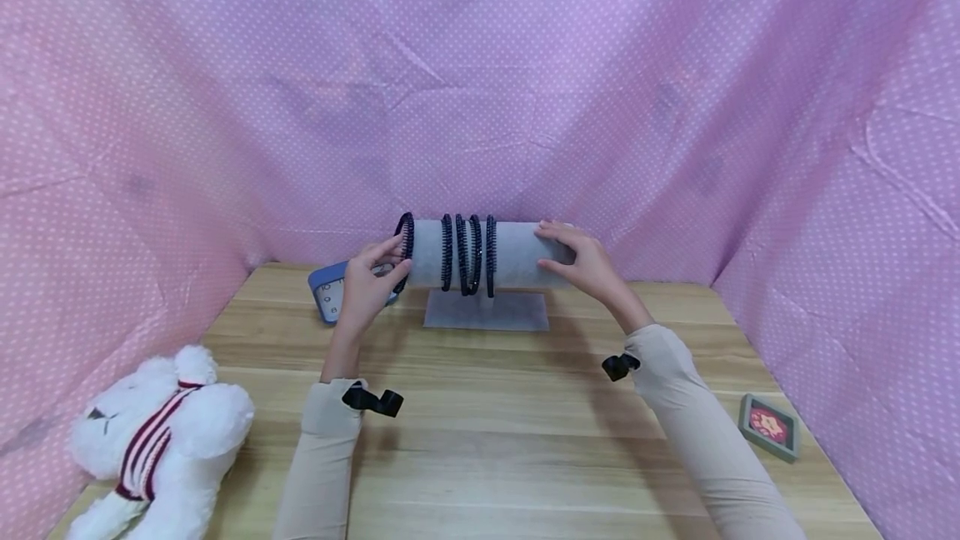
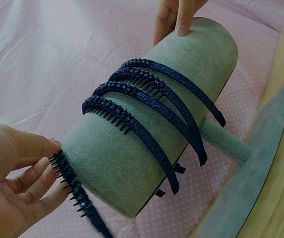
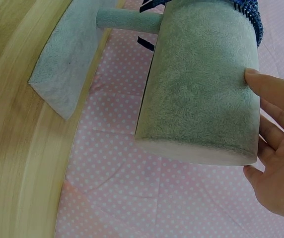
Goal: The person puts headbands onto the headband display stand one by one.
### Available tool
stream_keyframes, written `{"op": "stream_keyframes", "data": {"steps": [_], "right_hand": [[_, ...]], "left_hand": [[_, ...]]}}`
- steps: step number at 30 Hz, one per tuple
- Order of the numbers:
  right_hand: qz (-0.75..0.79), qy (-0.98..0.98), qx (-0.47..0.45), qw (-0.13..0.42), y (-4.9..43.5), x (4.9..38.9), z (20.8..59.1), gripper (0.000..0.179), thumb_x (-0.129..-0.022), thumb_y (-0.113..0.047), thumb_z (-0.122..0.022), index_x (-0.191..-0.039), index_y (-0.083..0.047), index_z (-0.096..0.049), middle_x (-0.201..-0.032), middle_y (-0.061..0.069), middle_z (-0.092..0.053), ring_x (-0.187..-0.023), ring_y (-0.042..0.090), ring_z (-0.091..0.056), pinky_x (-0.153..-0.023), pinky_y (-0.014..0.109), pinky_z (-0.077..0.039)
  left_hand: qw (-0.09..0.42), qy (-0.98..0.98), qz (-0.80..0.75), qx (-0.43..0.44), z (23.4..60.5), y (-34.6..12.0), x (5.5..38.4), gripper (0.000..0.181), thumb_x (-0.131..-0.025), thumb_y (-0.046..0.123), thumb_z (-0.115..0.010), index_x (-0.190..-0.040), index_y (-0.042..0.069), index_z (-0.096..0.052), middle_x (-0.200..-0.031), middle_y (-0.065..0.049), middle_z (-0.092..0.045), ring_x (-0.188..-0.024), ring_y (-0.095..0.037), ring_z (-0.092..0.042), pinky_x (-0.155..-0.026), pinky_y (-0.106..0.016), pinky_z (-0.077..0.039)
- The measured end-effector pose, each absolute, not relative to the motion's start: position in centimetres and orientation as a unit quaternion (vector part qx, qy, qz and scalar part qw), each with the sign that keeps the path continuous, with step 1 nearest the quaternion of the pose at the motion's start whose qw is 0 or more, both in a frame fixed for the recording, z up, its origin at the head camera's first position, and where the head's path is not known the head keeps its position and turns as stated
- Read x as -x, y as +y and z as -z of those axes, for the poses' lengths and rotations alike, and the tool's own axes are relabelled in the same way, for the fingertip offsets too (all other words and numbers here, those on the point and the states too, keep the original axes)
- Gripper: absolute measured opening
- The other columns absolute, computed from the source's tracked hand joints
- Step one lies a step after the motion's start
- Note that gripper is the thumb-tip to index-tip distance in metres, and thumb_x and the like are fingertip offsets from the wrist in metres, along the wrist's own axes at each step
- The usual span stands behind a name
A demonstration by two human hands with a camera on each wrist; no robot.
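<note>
A grey fabric-covered cylinder on a T-shaped display stand [image 1: 517, 255] lies crosswise at the back of the table. At its left end my left hand [image 1: 367, 283] pinches a dark toothed headband [image 2: 71, 182] between thumb and fingers. In the left wrist view this band hangs down beside the cylinder's end. Several dark, glittery headbands [image 2: 147, 96] sit over the middle of the cylinder. My right hand [image 1: 591, 267] holds the right end, its thumb [image 3: 268, 88] on the fabric and its other fingers partly hidden behind the cylinder.
Behind my left hand a blue clock [image 1: 328, 294] stands tilted. A white plush bear [image 1: 187, 440] with a striped scarf lies at the front left. On the right is a small greenish frame [image 1: 769, 427] with a red picture. Pink dotted cloth [image 1: 480, 107] surrounds the wooden table [image 1: 480, 440].
</note>
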State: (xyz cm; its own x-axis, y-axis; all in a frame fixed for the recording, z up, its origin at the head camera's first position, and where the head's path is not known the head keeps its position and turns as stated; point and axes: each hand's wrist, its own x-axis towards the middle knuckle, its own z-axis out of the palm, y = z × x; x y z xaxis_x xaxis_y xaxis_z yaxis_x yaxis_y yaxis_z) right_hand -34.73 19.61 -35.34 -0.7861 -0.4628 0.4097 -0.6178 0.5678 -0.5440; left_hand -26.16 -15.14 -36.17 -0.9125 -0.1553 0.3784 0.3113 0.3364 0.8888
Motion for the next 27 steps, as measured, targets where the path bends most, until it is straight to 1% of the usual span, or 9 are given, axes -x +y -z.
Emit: {"op": "stream_keyframes", "data": {"steps": [2,4,6,8,10,13,16,22,27], "right_hand": [[-0.348,-0.879,-0.307,0.111,19.6,34.8,35.4,0.052,-0.092,-0.018,-0.077,-0.141,-0.012,-0.062,-0.155,0.008,-0.051,-0.149,0.029,-0.039,-0.125,0.050,-0.029],[-0.347,-0.879,-0.307,0.110,19.6,34.8,35.5,0.052,-0.092,-0.017,-0.077,-0.141,-0.012,-0.062,-0.155,0.008,-0.051,-0.150,0.029,-0.039,-0.125,0.050,-0.028],[-0.345,-0.880,-0.306,0.109,19.6,34.8,35.5,0.052,-0.093,-0.018,-0.077,-0.142,-0.012,-0.062,-0.155,0.008,-0.051,-0.150,0.029,-0.038,-0.125,0.050,-0.028],[-0.345,-0.881,-0.306,0.108,19.6,34.9,35.5,0.052,-0.093,-0.017,-0.077,-0.142,-0.012,-0.062,-0.155,0.008,-0.051,-0.150,0.029,-0.038,-0.125,0.050,-0.028],[-0.345,-0.882,-0.304,0.108,19.6,34.8,35.5,0.052,-0.093,-0.018,-0.076,-0.142,-0.013,-0.061,-0.155,0.007,-0.051,-0.150,0.029,-0.038,-0.125,0.050,-0.027],[-0.344,-0.883,-0.302,0.107,19.6,34.8,35.4,0.052,-0.093,-0.018,-0.077,-0.142,-0.013,-0.061,-0.156,0.007,-0.051,-0.150,0.029,-0.038,-0.125,0.050,-0.027],[-0.343,-0.883,-0.303,0.108,19.5,34.8,35.4,0.053,-0.092,-0.018,-0.077,-0.142,-0.012,-0.061,-0.156,0.008,-0.051,-0.150,0.030,-0.038,-0.125,0.051,-0.027],[-0.348,-0.880,-0.306,0.109,19.6,34.7,35.3,0.053,-0.092,-0.018,-0.077,-0.142,-0.012,-0.061,-0.156,0.008,-0.051,-0.150,0.030,-0.038,-0.125,0.051,-0.027],[-0.345,-0.881,-0.306,0.111,19.6,34.9,35.5,0.052,-0.092,-0.018,-0.077,-0.142,-0.012,-0.062,-0.155,0.008,-0.051,-0.150,0.029,-0.039,-0.126,0.051,-0.027]], "left_hand": [[0.201,-0.800,0.563,0.049,36.0,-15.0,25.9,0.045,-0.094,-0.001,-0.069,-0.138,-0.005,-0.059,-0.123,-0.029,-0.060,-0.113,-0.035,-0.061,-0.090,-0.023,-0.053],[0.200,-0.804,0.558,0.050,36.3,-15.0,26.2,0.046,-0.095,0.001,-0.069,-0.139,-0.003,-0.059,-0.125,-0.029,-0.059,-0.116,-0.038,-0.061,-0.096,-0.033,-0.054],[0.203,-0.802,0.560,0.052,36.9,-15.2,26.7,0.047,-0.095,0.003,-0.070,-0.140,0.000,-0.059,-0.125,-0.027,-0.059,-0.117,-0.038,-0.061,-0.099,-0.044,-0.054],[0.208,-0.800,0.560,0.055,37.6,-15.5,27.2,0.047,-0.095,0.006,-0.071,-0.141,0.002,-0.060,-0.126,-0.025,-0.059,-0.117,-0.037,-0.061,-0.101,-0.050,-0.053],[0.213,-0.797,0.562,0.061,38.1,-15.8,27.7,0.048,-0.094,0.008,-0.072,-0.141,0.005,-0.061,-0.126,-0.023,-0.059,-0.117,-0.036,-0.061,-0.100,-0.051,-0.053],[0.216,-0.795,0.563,0.068,38.5,-16.0,27.9,0.049,-0.094,0.010,-0.073,-0.141,0.006,-0.061,-0.127,-0.020,-0.059,-0.117,-0.034,-0.060,-0.098,-0.050,-0.053],[0.217,-0.791,0.567,0.076,38.6,-16.1,28.0,0.050,-0.094,0.011,-0.074,-0.142,0.007,-0.060,-0.131,-0.019,-0.058,-0.120,-0.036,-0.058,-0.098,-0.050,-0.051],[0.209,-0.786,0.573,0.099,38.7,-16.3,28.1,0.054,-0.096,0.011,-0.072,-0.147,0.009,-0.055,-0.143,-0.017,-0.053,-0.129,-0.043,-0.053,-0.102,-0.055,-0.049],[0.194,-0.788,0.574,0.110,38.9,-16.5,28.3,0.056,-0.098,0.014,-0.070,-0.151,0.014,-0.052,-0.149,-0.017,-0.050,-0.134,-0.043,-0.050,-0.106,-0.059,-0.047]]}}
